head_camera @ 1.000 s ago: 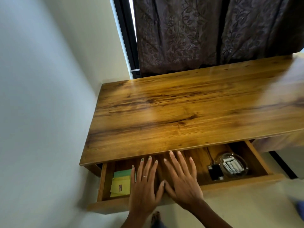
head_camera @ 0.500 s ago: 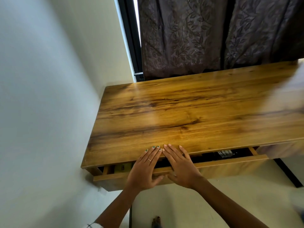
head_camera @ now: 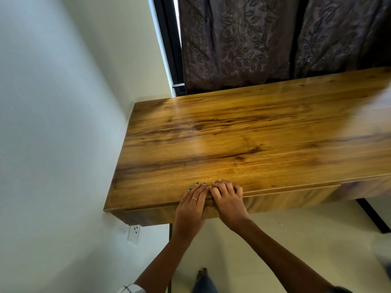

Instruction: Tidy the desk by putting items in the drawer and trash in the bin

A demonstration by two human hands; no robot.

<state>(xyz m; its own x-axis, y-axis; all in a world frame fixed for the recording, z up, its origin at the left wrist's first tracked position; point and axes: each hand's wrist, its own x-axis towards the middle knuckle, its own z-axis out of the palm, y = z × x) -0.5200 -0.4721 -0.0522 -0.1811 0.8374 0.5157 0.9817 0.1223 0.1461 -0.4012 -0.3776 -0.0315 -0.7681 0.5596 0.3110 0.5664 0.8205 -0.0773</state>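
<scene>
While both hands lay side by side at the desk's (head_camera: pixel 254 144) front edge, the drawer (head_camera: pixel 285 199) sat pushed in under the top, its front nearly flush and its contents hidden. Left hand (head_camera: pixel 191 205): fingers straight, flat over the edge and drawer front, holding nothing. Right hand (head_camera: pixel 229 200): fingers bent at the knuckles, tips on the desk edge, nothing gripped. Desk top: no items seen on it. Bin: not in view. Risk, judged: fingertips pinched between drawer front and desk edge if pushed harder; drawer rebounding ajar if released abruptly.
</scene>
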